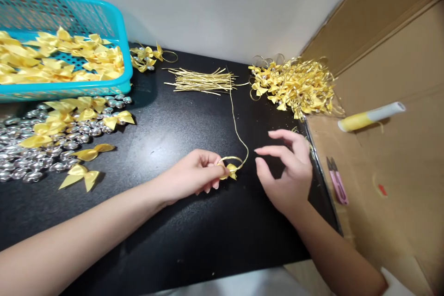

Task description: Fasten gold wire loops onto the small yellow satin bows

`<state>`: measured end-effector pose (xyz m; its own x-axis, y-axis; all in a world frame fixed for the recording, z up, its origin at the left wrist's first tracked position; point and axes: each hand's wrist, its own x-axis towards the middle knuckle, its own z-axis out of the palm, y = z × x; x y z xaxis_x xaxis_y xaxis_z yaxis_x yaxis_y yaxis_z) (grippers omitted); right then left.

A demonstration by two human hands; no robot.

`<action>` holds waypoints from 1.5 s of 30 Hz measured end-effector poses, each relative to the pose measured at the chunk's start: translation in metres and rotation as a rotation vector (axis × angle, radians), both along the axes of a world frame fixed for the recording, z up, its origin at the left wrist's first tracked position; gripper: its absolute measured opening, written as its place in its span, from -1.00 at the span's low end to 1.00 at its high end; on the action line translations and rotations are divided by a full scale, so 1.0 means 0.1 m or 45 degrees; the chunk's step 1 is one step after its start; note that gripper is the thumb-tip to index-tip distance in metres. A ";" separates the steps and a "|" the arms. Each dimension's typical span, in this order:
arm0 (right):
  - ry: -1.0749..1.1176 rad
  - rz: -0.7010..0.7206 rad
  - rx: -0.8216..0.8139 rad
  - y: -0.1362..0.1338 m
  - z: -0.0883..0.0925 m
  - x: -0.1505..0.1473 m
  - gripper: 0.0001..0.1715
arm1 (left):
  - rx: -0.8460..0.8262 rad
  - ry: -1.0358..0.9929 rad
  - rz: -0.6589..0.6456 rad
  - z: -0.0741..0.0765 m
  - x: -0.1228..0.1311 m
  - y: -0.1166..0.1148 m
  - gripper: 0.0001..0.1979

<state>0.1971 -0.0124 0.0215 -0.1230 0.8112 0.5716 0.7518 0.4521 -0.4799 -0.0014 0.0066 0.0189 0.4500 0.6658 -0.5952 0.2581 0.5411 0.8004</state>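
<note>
Between the thumb and fingers of my left hand [199,171] is a yellow ribbon bow [232,172], partly hidden by the fingertips. A loop of gold cord [234,159] stands out from it. One long strand of the gold cord [235,122] curves from the bow up to the bundle of cut gold cords [201,80] at the back. My right hand [286,169] hovers just right of the bow, fingers apart, with nothing visible in it.
At the left, a turquoise basket [125,62] holds yellow bows; silver beads [69,143] and loose bows [79,176] lie before it. Looped bows [294,85] are heaped at the back right. Pink snips [337,181] and a yellow-white tube [371,117] are on cardboard.
</note>
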 end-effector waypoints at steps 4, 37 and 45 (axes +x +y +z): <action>-0.110 0.205 0.088 -0.12 0.01 -0.07 -0.87 | 0.031 0.005 0.011 0.00 0.01 -0.01 -0.79; -0.218 0.167 -0.673 -0.15 -0.05 -0.11 -0.78 | 0.201 0.013 -0.128 -0.06 0.02 -0.10 -0.79; -0.229 0.158 -0.667 -0.17 -0.01 -0.11 -0.92 | 0.206 -0.004 -0.095 -0.08 0.03 -0.11 -0.77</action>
<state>0.1863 -0.0289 0.0209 -0.2938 0.9541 0.0580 0.7987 0.2784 -0.5334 0.0012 -0.0040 0.0105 0.5030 0.7175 -0.4818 0.2902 0.3849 0.8761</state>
